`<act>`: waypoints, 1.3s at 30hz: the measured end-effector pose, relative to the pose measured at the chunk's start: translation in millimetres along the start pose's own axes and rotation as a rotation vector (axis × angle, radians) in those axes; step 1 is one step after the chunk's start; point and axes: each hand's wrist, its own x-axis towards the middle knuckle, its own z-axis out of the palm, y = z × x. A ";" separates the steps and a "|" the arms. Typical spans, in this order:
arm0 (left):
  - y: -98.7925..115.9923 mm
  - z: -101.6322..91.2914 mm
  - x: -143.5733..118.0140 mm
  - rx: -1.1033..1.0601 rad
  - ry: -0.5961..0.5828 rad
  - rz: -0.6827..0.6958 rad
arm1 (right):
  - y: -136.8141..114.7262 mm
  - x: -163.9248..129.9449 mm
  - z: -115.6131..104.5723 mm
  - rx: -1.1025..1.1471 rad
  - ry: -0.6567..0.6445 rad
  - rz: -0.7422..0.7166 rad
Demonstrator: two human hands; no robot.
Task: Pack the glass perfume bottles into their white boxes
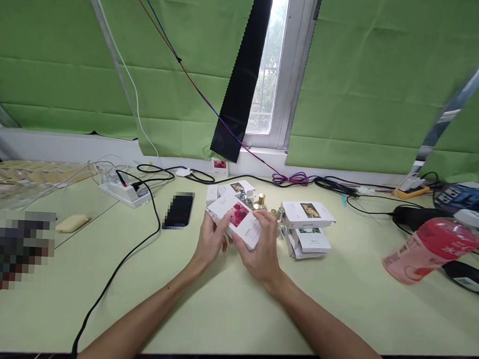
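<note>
1. The left hand (pixel 210 242) and the right hand (pixel 262 250) hold together one small white box with a red rose picture (pixel 239 221). The fingers of both hands are closed around its edges, the left at the near-left end and the right along the right side.

2. The box is lifted a little above the pale green table (pixel 225 307), near the middle, and it is tilted with the picture side up.

3. Just behind the box stand some small bottles with gold caps (pixel 260 201), and more white boxes (pixel 231 191) lie beside them at the far side.

4. To the right there is a stack of flat white boxes (pixel 307 228), near the right hand but not touching it.

5. To the left lies a dark phone (pixel 179 209), and a black cable (pixel 140 244) runs across the table toward the near edge.

6. Far right, a pink bottle (pixel 432 251) lies on its side.

7. Risk, in my judgement: the bottles are very close behind the hands, so a push forward with the box could knock them over. Also the grip is only on the edges, so the light box could slip or be crushed if it is squeezed.
</note>
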 end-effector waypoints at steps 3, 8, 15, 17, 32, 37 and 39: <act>-1.9 -0.8 1.4 0.026 0.049 -0.009 | -2.1 -1.8 2.6 0.018 -0.042 0.020; -8.4 -5.8 8.1 0.109 0.115 0.084 | -0.5 -1.1 5.1 0.102 -0.090 0.055; -10.8 -6.3 5.6 0.352 0.103 0.223 | 7.9 2.5 6.8 0.177 -0.073 0.161; -10.0 -5.4 2.9 0.408 0.089 0.251 | 10.5 3.2 6.6 0.192 -0.095 0.191; -14.8 -8.8 5.7 0.628 0.058 0.507 | 18.3 4.2 6.7 0.283 -0.151 0.270; -14.8 -9.3 6.4 0.616 0.070 0.488 | 19.7 5.1 5.4 0.255 -0.147 0.259; -15.5 -9.6 6.8 0.607 0.073 0.478 | 19.8 5.7 4.3 0.239 -0.145 0.268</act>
